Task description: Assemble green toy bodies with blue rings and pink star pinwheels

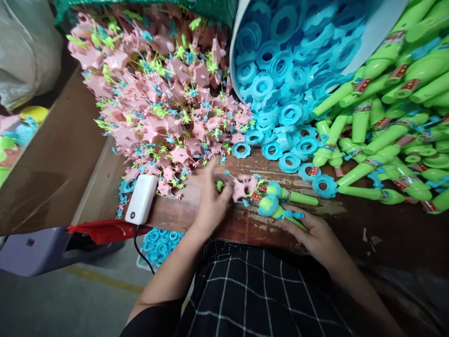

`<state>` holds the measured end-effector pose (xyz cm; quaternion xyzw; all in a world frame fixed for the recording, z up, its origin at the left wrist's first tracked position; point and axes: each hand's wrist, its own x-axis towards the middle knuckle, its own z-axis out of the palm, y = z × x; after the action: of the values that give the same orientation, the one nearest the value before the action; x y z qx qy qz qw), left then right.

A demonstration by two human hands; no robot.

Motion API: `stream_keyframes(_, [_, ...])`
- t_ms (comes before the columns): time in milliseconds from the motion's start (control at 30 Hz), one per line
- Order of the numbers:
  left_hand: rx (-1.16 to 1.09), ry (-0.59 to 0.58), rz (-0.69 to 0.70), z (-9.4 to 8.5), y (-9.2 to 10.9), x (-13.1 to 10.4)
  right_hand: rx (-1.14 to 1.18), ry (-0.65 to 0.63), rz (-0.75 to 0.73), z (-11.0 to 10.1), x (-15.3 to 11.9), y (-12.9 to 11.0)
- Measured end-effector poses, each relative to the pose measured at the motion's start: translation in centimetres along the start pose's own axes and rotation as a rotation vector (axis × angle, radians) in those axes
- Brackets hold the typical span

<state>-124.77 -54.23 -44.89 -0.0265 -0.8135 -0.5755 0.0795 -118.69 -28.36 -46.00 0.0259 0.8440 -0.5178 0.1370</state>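
My left hand [213, 201] is over the wooden table, its fingers closed round the left side of a pink star-shaped piece [239, 189] with small green and blue figures. My right hand [314, 234] holds a green toy [269, 206] with a blue ring, its handle in the fingers. Just behind it a second green toy [301, 197] lies on the table, its red-striped tip near the pink piece. Blur hides the exact contact of my left fingertips.
Pink pieces [150, 107] are heaped at the back left. A white tub [235, 61] spills blue rings [290, 114]. Green toys [382, 154] pile up at the right. A white power bank [141, 199] with a black cable lies left, beside a cardboard wall [52, 154].
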Motion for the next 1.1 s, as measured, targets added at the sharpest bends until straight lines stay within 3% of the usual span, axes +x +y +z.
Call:
stream_keyframes(67, [0.012, -0.205, -0.078, 1.1, -1.3, -1.4, -0.092, -0.005, -0.054, -0.2, -0.1, 0.0])
stream_keyframes(200, [0.065, -0.369, 0.008, 1.9, -2.6, -2.8, -0.300, -0.017, -0.147, -0.4, -0.4, 0.1])
stream_keyframes(367, [0.051, -0.280, 0.019, 1.6, -2.5, -2.9, -0.424, -0.014, -0.168, -1.0, -0.8, 0.5])
stream_keyframes(533, [-0.030, -0.160, -0.015, 1.7, -2.9, -3.6, -0.431, 0.101, -0.211, -2.1, -0.8, 0.7])
stream_keyframes(700, [0.189, -0.304, 0.069, 2.6, -2.6, -4.2, -0.412, 0.037, -0.303, -1.9, -0.9, 0.2])
stream_keyframes(800, [0.324, -0.300, 0.097, 2.9, -2.4, -4.1, -0.433, 0.026, -0.316, -1.8, -1.0, 0.3])
stream_keyframes(1100, [0.229, -0.360, 0.100, 2.6, -3.0, -3.1, -0.448, 0.068, -0.352, -1.2, -0.7, 0.2])
